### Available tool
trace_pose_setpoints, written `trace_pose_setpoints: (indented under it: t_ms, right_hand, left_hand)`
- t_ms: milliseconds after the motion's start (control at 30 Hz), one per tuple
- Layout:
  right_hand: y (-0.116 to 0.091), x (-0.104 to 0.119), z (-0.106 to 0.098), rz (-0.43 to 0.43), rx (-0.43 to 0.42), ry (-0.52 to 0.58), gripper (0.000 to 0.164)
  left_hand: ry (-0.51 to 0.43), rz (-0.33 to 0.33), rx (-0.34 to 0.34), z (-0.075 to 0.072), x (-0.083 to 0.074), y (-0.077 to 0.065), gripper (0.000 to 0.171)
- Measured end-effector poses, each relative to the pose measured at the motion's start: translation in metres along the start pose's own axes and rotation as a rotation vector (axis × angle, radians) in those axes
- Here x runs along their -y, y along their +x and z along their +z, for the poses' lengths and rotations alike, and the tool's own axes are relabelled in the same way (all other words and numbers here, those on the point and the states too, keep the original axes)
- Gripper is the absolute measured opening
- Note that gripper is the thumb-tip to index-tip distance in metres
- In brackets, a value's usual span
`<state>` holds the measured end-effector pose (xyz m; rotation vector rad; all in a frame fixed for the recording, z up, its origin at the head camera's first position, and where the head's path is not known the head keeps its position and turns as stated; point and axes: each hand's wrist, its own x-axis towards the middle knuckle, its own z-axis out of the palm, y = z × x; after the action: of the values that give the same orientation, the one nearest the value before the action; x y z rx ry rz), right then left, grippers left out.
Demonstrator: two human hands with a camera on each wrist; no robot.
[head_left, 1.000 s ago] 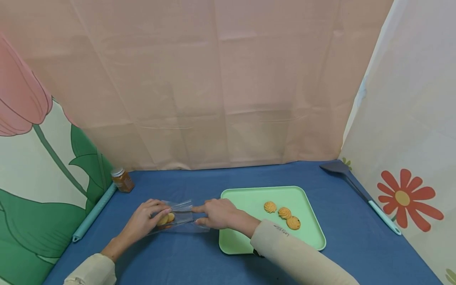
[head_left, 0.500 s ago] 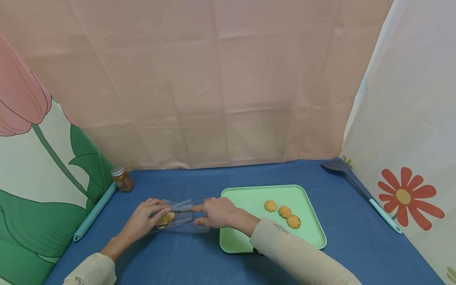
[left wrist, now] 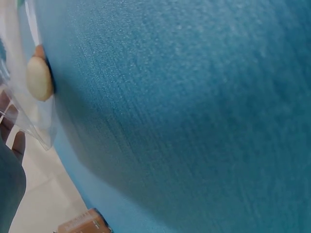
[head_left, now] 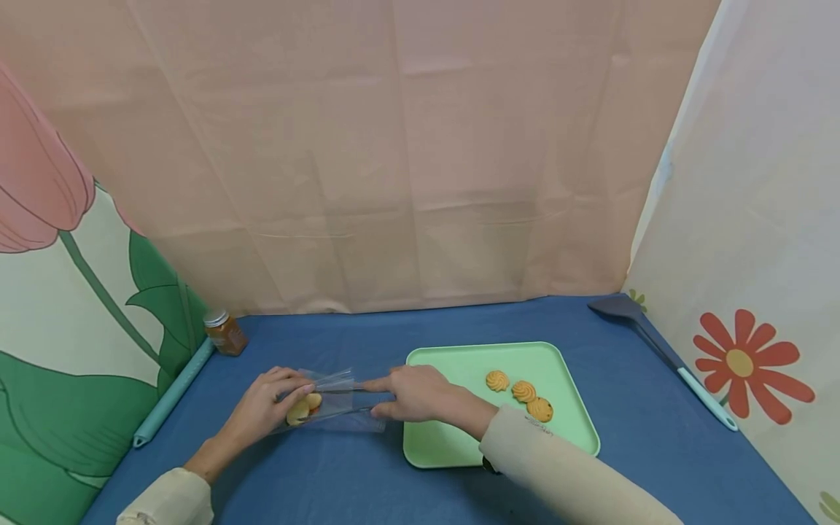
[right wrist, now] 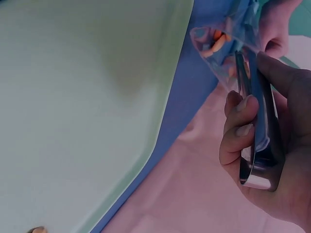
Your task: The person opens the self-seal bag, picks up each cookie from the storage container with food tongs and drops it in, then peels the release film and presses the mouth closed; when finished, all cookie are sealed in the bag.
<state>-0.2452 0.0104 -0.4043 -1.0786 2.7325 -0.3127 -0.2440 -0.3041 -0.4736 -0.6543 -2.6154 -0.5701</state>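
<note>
On the left of the table, my left hand (head_left: 269,399) pinches a clear plastic bag (head_left: 357,421) lying on its side, with several pale yellow and orange cookies (head_left: 298,413) inside. My right hand (head_left: 423,394) holds metal tongs (right wrist: 258,180), thumb along one arm and fingertips on the other. The arms of the tongs reach into the bag's mouth, which faces right. In the right wrist view the tongs stand somewhat spread in my palm, their tips overlapping the bag. In the left wrist view, one pale round cookie (left wrist: 40,78) shows through the plastic.
A green tray (head_left: 438,446) with three golden cookies (head_left: 524,391) sits under my right forearm. Back left stands a silver-lidded brown jar (head_left: 227,335) beside a teal rod (head_left: 173,394). A dark spatula (head_left: 646,343) with a pale handle lies along the right wall.
My right hand has shifted slightly right, drawing the tongs partway back from the bag. The cookies inside have moved a little; the left hand has stayed in place.
</note>
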Motion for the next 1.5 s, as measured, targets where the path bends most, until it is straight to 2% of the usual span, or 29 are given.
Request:
trace_pose_setpoints:
  t_ms: [333, 567, 800, 1300, 1500]
  right_hand:
    - [-0.032, -0.018, -0.006, -0.017, -0.018, 0.05, 0.046]
    - [-0.058, -0.033, -0.009, -0.03, -0.061, 0.064, 0.044]
    - [-0.09, -0.051, -0.015, 0.001, -0.114, 0.067, 0.044]
    - [-0.152, -0.084, -0.022, 0.041, -0.152, 0.104, 0.043]
    - [-0.174, -0.095, -0.028, 0.088, -0.16, 0.122, 0.044]
  left_hand:
    - [-0.003, -0.005, -0.001, 0.001, -0.001, -0.002, 0.014]
    - [-0.006, 0.004, -0.012, 0.001, 0.001, -0.002, 0.013]
    - [-0.006, -0.005, 0.003, 0.0, 0.0, -0.001, 0.015]
    - [0.004, -0.02, 0.011, -0.001, 0.001, -0.004, 0.015]
    - [0.004, -0.03, 0.025, -0.001, 0.002, -0.002, 0.017]
